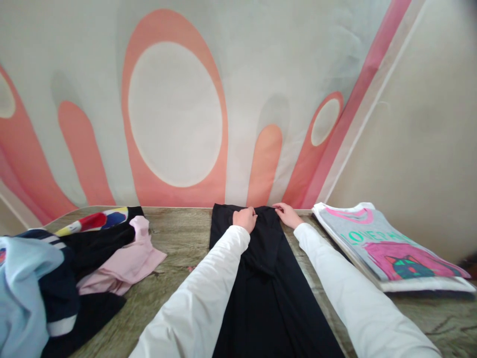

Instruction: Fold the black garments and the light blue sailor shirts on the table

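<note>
A long black garment lies stretched down the middle of the wooden table, running from the far edge toward me. My left hand is closed in a fist on the garment's far end, gripping the cloth. My right hand rests at the far right corner of the same end, fingers pinched on the edge. Both arms are in white sleeves.
A heap of unfolded clothes, pink, black, navy and light blue, lies at the left. A stack of folded shirts with a grey, pink-printed one on top sits at the right. A wall with pink and grey shapes rises just behind the table.
</note>
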A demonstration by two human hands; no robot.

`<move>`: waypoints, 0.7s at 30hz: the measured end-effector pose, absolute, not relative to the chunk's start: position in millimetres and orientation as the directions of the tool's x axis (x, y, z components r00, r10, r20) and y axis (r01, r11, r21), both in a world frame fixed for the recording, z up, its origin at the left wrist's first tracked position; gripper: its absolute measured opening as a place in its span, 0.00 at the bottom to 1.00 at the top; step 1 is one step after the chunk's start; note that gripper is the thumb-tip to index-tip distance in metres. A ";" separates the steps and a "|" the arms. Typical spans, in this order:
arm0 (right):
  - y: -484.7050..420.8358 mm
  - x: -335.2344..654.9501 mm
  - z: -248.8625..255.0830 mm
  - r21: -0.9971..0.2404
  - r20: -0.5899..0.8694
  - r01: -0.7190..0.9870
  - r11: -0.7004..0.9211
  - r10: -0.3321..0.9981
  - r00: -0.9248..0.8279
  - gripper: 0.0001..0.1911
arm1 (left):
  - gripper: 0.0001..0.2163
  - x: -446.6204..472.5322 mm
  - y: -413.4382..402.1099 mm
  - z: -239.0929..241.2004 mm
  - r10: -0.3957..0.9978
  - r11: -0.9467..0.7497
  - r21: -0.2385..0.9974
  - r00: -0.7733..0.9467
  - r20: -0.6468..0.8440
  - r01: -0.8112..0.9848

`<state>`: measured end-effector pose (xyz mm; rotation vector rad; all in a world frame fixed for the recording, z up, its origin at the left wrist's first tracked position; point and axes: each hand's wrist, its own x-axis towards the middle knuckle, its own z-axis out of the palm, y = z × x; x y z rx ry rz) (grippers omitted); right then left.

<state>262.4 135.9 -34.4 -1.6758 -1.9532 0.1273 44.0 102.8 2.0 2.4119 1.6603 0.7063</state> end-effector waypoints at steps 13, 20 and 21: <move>124.1 239.3 -23.7 -0.206 0.304 0.978 -0.039 0.947 0.101 0.20 | 0.09 44.6 103.1 0.7 0.906 -0.382 0.310 0.285 0.314 0.871; 117.5 228.8 -15.8 -0.396 0.387 0.915 -0.078 0.889 0.243 0.13 | 0.11 44.0 104.3 1.8 0.922 -0.340 0.352 0.234 0.309 0.872; 115.7 227.8 -15.4 -0.403 0.381 0.911 -0.089 0.889 0.255 0.12 | 0.12 44.3 104.7 1.3 0.925 -0.334 0.354 0.231 0.303 0.874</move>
